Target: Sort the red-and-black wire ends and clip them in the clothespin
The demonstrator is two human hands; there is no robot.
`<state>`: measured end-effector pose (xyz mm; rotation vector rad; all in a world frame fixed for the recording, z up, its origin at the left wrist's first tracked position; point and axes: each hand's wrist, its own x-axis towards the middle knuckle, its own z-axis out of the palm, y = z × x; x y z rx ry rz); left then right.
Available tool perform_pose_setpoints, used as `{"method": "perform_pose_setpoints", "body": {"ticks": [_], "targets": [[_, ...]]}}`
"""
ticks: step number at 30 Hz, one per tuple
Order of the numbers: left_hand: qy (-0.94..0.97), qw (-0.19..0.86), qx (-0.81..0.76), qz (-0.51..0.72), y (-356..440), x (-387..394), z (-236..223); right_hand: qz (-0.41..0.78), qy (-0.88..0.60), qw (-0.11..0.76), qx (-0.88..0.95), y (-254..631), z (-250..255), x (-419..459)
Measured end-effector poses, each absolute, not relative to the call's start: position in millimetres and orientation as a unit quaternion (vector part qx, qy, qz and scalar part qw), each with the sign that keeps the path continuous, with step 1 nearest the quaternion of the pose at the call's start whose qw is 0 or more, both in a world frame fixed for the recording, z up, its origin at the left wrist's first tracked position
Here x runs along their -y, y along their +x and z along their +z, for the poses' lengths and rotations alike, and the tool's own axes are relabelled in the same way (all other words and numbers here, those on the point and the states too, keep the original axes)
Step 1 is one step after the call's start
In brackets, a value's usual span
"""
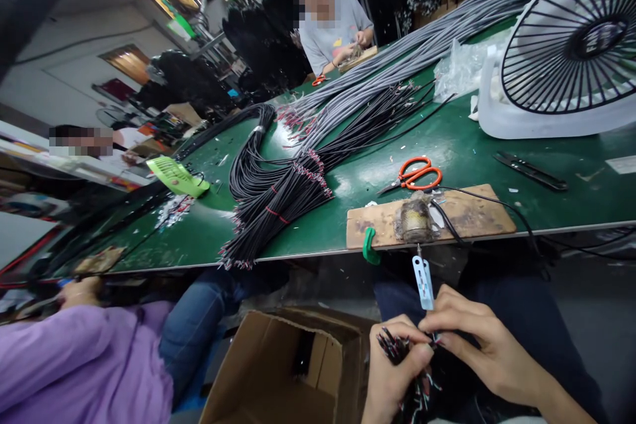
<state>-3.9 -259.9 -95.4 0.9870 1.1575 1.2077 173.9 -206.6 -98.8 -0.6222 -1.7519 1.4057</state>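
My left hand (pixel 390 371) is closed around a bundle of thin black cables (pixel 397 348) whose stripped ends show red and white wires. Beside it, my right hand (pixel 472 338) pinches the wire end of one cable between thumb and forefinger, close to my left thumb. Just above my fingers a light blue clothespin-like clip (pixel 423 281) hangs on the shaft of a small motor (pixel 416 218). That motor is fixed to a wooden board (pixel 477 209) at the table edge. A green clamp (pixel 370 246) grips the board's left part.
Orange-handled scissors (pixel 420 174), black thread snips (pixel 530 171) and a white fan (pixel 521 122) stand on the green table (pixel 462 152). Black cable bundles (pixel 278 205) and grey cables (pixel 397 59) lie across it. An open cardboard box (pixel 268 371) sits below. A person in purple (pixel 89 364) works at left; others sit farther off.
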Motion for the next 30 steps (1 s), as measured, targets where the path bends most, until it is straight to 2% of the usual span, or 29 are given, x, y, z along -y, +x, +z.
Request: {"method": "perform_pose_setpoints", "body": {"ticks": [8, 12, 16, 26, 30], "targets": [[0.313, 0.630, -0.470, 0.532, 5, 275, -123, 0.512, -0.299, 0.401, 0.698, 168, -98, 210], [0.261, 0.679, -0.425, 0.539, 9, 277, -133, 0.479, -0.319, 0.448, 0.684, 163, -100, 215], [0.260, 0.674, -0.424, 0.546, 11, 278, -134, 0.433, -0.315, 0.486, 0.691, 163, -101, 216], [0.252, 0.613, -0.533, 0.525, 11, 282, -134, 0.457, -0.331, 0.438, 0.699, 168, -98, 214], [0.202, 0.653, -0.487, 0.544, 17, 279, -129, 0.521, -0.374, 0.412, 0.647, 162, -109, 213]]}}
